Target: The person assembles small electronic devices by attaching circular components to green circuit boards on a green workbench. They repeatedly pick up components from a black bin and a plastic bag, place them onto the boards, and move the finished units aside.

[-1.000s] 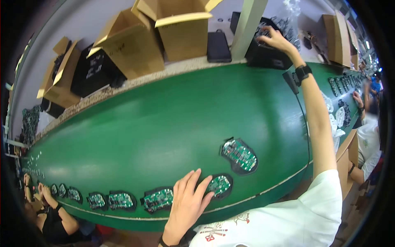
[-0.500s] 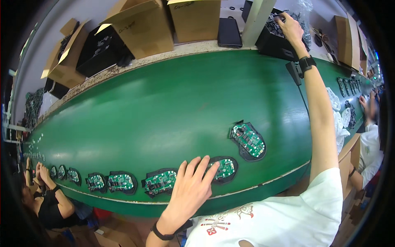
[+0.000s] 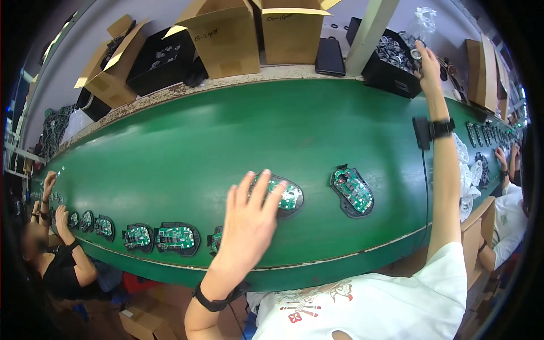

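My left hand (image 3: pixel 249 221) lies with spread fingers over a green circuit board in a black curved housing (image 3: pixel 291 195), partly hiding it. To its right, a similar board in a black housing (image 3: pixel 352 191) lies by itself on the green surface. At the upper right, my right hand (image 3: pixel 429 68) is raised beside a black bin (image 3: pixel 391 79) of small grey parts. Its fingers are closed on a small pale ring-shaped part (image 3: pixel 416 54). Beneath my left wrist, another housed board (image 3: pixel 214 239) is mostly covered.
More housed boards (image 3: pixel 177 238) line the near edge to the left. Cardboard boxes (image 3: pixel 226 48) and a black bin (image 3: pixel 161 62) stand along the back ledge. A cable (image 3: pixel 425 187) runs down from my right wrist. Co-workers sit at left and right; white plastic bags (image 3: pixel 467 181) lie at right.
My left hand and the board under it have moved away from the near edge. My right hand has come up out of the bin's parts with a ring-shaped part. The whole view has shifted slightly.
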`<action>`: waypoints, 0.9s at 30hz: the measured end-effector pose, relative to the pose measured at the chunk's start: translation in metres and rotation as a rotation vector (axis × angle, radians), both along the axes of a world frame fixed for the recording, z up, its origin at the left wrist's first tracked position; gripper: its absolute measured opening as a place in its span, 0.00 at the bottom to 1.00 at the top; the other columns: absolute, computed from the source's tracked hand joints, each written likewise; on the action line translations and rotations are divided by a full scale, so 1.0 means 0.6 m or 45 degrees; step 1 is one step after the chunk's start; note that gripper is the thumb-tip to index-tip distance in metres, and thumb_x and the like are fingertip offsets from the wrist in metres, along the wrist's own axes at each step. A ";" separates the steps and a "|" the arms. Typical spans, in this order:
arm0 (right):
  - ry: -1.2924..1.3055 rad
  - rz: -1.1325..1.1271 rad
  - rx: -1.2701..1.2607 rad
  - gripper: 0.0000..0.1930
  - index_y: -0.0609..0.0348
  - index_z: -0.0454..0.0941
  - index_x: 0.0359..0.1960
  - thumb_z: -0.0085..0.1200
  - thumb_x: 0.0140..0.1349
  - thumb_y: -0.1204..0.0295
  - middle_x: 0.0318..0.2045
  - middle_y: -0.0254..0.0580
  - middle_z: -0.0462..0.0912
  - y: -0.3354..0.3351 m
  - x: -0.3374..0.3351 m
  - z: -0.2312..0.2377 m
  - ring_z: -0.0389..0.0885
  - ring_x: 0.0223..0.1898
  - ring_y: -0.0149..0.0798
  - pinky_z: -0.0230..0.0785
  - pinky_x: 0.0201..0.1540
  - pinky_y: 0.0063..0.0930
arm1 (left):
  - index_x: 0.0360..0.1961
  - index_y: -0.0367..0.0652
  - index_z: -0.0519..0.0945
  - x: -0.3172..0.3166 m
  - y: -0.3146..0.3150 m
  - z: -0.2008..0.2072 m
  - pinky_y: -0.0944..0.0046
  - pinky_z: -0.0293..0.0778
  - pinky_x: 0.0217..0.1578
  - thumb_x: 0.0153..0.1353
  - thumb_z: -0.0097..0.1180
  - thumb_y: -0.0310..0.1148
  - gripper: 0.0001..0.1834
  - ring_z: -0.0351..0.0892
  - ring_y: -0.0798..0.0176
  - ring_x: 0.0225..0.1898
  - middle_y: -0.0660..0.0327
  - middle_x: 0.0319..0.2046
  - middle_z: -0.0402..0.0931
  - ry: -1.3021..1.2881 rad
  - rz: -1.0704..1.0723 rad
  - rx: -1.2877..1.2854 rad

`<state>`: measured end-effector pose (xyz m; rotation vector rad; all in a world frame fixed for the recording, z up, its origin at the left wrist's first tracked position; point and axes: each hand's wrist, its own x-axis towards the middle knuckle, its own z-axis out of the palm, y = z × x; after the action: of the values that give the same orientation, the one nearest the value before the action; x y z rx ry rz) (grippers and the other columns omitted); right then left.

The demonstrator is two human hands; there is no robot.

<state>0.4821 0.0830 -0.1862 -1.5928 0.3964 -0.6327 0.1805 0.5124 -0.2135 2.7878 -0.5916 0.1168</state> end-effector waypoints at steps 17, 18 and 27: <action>0.173 0.865 -1.453 0.13 0.54 0.80 0.45 0.61 0.60 0.65 0.31 0.43 0.83 0.166 -0.363 -0.085 0.82 0.34 0.45 0.73 0.37 0.37 | 0.64 0.57 0.70 -0.024 -0.183 -0.041 0.31 0.67 0.56 0.55 0.66 0.48 0.35 0.54 0.36 0.70 0.53 0.67 0.62 0.009 -0.607 0.130; 0.149 0.882 -1.482 0.13 0.51 0.80 0.45 0.61 0.58 0.66 0.33 0.40 0.82 0.176 -0.370 -0.091 0.81 0.38 0.47 0.74 0.37 0.40 | 0.64 0.57 0.71 -0.030 -0.163 -0.043 0.31 0.68 0.56 0.55 0.67 0.47 0.34 0.54 0.37 0.70 0.53 0.67 0.62 0.027 -0.636 0.080; 0.005 0.909 -1.879 0.18 0.52 0.76 0.51 0.61 0.58 0.68 0.38 0.40 0.77 0.228 -0.390 -0.086 0.77 0.42 0.46 0.74 0.40 0.40 | 0.62 0.49 0.74 -0.095 -0.124 -0.077 0.31 0.60 0.63 0.56 0.57 0.28 0.29 0.49 0.37 0.73 0.50 0.68 0.61 0.042 -0.485 -0.222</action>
<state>0.2478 0.2199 -0.2379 -2.8725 -0.8602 -0.2993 0.1237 0.4378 -0.2595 2.4558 -1.0356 0.0396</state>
